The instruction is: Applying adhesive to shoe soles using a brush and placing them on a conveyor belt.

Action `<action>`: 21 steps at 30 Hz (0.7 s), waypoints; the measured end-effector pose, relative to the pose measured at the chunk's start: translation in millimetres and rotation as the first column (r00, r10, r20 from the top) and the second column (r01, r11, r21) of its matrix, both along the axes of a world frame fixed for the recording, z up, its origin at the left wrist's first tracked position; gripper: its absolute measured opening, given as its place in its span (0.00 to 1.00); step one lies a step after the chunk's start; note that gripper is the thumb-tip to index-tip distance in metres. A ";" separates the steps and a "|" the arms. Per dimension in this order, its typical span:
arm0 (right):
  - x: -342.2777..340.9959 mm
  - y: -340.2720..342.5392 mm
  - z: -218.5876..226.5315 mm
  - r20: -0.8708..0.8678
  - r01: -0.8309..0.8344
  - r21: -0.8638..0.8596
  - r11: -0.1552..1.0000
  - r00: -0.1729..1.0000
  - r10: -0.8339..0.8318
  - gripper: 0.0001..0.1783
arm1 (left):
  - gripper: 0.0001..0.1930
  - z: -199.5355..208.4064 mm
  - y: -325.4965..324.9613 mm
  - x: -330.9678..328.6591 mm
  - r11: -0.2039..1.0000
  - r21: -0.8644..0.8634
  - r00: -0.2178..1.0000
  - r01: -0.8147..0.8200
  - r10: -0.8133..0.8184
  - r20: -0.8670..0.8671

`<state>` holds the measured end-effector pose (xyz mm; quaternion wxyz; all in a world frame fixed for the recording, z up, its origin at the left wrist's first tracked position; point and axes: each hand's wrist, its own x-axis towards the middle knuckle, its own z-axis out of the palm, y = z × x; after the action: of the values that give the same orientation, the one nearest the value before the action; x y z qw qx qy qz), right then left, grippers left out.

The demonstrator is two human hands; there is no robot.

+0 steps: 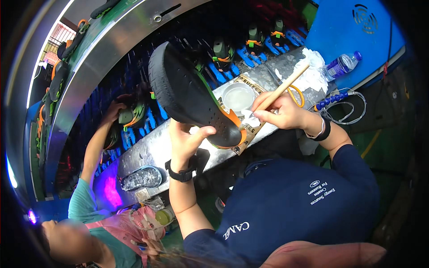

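Observation:
My left hand (187, 139) grips a shoe (192, 96) from below, its black perforated sole turned up toward me, with orange and green trim at the near end. In my right hand (280, 111) I hold a wooden-handled brush (286, 85); its tip touches the sole's orange end by a wad of white cloth. Just behind the shoe stands a small white bowl (237, 96) of clear liquid on a piece of cardboard.
A conveyor with blue holders carries more shoes (222, 51) past the metal bench (152, 147). A co-worker's hand (112, 110) at the left reaches a shoe on the line. A water bottle (342, 64), white rags (313, 71) and a coiled hose (344, 100) lie at the right.

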<state>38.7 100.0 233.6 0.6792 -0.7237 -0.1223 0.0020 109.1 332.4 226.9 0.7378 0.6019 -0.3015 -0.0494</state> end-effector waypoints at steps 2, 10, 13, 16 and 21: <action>0.9 1.4 -0.9 0.067 -0.017 -0.107 0.994 0.997 0.025 0.05 | 0.24 5.0 -2.9 -3.2 1.000 0.005 1.000 0.028 -0.028 0.002; 5.8 0.9 -8.7 0.307 0.024 -0.163 0.986 0.951 0.027 0.06 | 0.25 14.5 -7.6 -9.3 0.996 0.090 1.000 0.019 -0.020 0.015; -0.6 -3.8 -12.0 0.264 0.003 -0.165 0.986 0.964 0.041 0.06 | 0.23 21.5 -4.9 -10.6 0.988 0.146 0.991 -0.054 0.035 0.129; -9.1 -4.5 -16.5 0.210 -0.003 -0.130 0.991 0.977 0.031 0.06 | 0.18 25.3 -5.2 -15.3 0.978 0.161 0.965 -0.131 0.089 0.247; -20.0 -3.2 -19.2 0.287 0.014 -0.117 0.993 0.958 0.021 0.05 | 0.19 25.4 -11.0 -23.4 0.972 0.101 0.941 -0.214 0.177 0.288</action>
<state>18.7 96.8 214.4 0.6101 -0.7549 -0.2209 -0.0949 85.7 321.4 252.3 0.6487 0.6767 -0.3366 0.0893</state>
